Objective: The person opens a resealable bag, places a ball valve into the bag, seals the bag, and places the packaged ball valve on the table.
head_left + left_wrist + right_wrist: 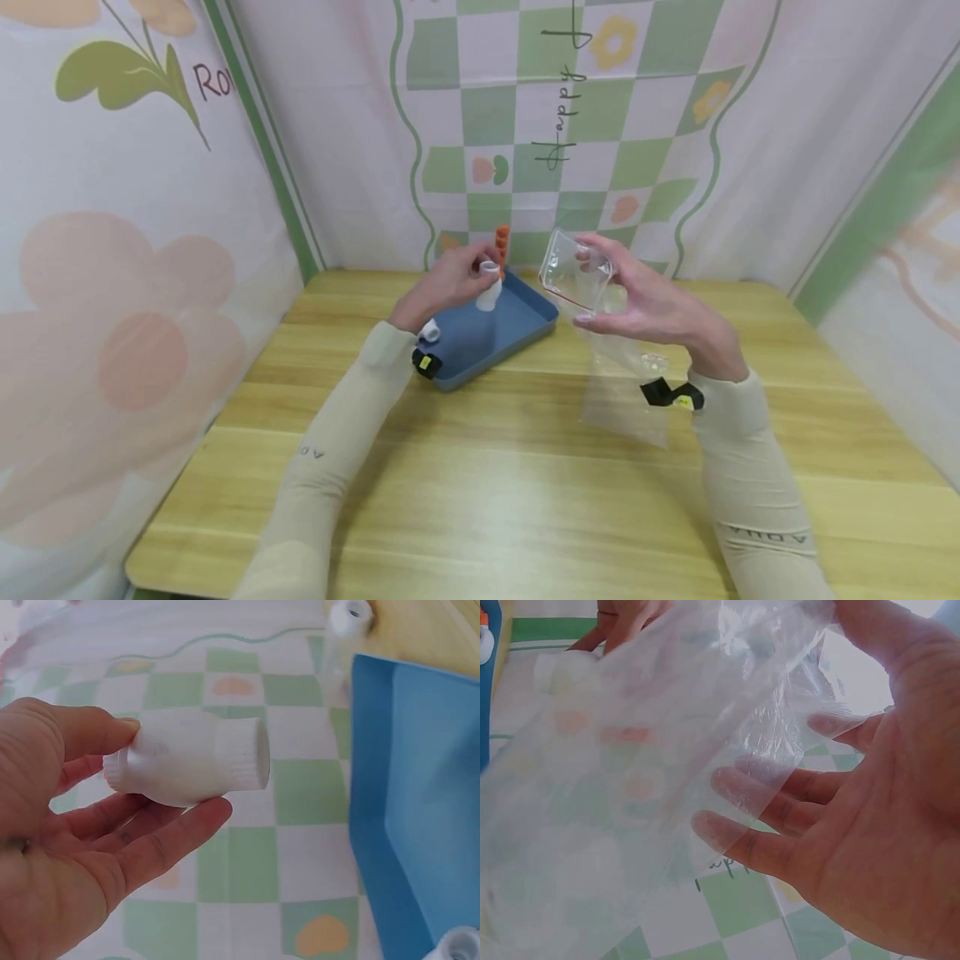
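Readable lettering, head view: "Ro" in dark red-brown on the left backdrop panel [142, 167], beside a green leaf print, the rest of the word cut off by the panel edge. Thin dark handwritten script running vertically on the checked far backdrop [570, 125], apparently "Happy" turned sideways, not fully legible. Small grey letters on both sleeves, reading roughly "AOA" on the left sleeve [313, 452] and "AOUA" inverted on the right sleeve [768, 533]; exact wording uncertain. No legible text in the wrist views.
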Tool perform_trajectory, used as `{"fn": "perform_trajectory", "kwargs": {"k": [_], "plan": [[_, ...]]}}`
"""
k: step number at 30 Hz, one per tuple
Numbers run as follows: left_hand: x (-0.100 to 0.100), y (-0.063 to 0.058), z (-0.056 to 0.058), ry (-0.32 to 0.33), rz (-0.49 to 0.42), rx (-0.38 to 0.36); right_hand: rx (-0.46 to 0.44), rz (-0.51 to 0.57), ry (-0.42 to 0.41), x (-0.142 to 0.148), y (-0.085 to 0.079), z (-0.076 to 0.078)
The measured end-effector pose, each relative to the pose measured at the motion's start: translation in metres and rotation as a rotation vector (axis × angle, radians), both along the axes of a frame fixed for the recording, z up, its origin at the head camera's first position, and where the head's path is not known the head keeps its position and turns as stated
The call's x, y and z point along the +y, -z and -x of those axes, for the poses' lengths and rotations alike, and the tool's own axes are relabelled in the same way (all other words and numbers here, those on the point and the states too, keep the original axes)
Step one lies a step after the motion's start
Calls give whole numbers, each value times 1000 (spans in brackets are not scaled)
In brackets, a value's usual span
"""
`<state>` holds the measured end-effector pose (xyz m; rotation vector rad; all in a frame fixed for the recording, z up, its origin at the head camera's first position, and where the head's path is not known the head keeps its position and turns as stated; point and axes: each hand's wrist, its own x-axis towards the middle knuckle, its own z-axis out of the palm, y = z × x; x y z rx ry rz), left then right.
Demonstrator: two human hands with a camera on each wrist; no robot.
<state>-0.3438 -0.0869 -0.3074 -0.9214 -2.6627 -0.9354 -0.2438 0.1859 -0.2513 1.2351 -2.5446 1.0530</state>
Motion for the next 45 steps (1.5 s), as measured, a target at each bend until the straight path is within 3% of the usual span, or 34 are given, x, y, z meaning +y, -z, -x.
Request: {"fn": "perform_trajectory", "kwargs": {"k": [8, 25, 31, 38, 45], "plan": [[1, -15, -15, 71, -100, 104, 22, 7, -2, 0, 0, 1], [5, -43, -43, 125, -227, 138, -12, 11, 12, -2, 0, -1], [6, -62, -59, 131, -301, 194, -6, 6, 19, -2, 1, 0], [13, -95, -98, 186, -367, 270, -2, 8, 20, -2, 2, 1], [17, -101, -104, 208, -406, 322, 1, 15, 25, -5, 5, 2]]}}
